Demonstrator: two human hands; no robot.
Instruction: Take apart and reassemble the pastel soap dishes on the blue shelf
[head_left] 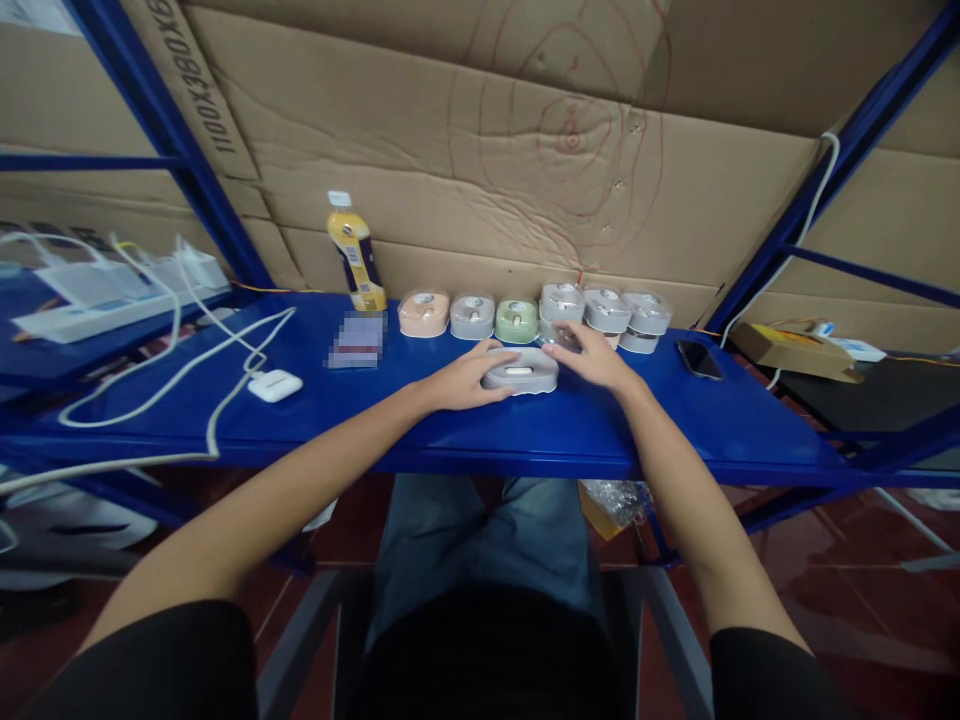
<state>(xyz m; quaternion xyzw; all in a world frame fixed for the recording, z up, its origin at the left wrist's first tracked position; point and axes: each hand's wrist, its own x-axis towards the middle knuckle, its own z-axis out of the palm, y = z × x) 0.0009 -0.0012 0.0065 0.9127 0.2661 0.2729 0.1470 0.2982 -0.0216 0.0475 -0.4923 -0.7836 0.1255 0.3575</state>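
Gray box (536,383): smooth and round-cornered, with a small white piece (518,371) on it; it sits between the hands.
Left hand (476,380): thumb and fingers clamped on the gray box's left end.
Right hand (596,358): by the gray box's right end, fingers bent; I can't tell if they grip anything.
Other boxes (516,322): shiny, see-through tops, behind the gray box.
Table (487,440): flat, blue, under the gray box.
Wall (360,120): creased brown cardboard, behind the gray box.
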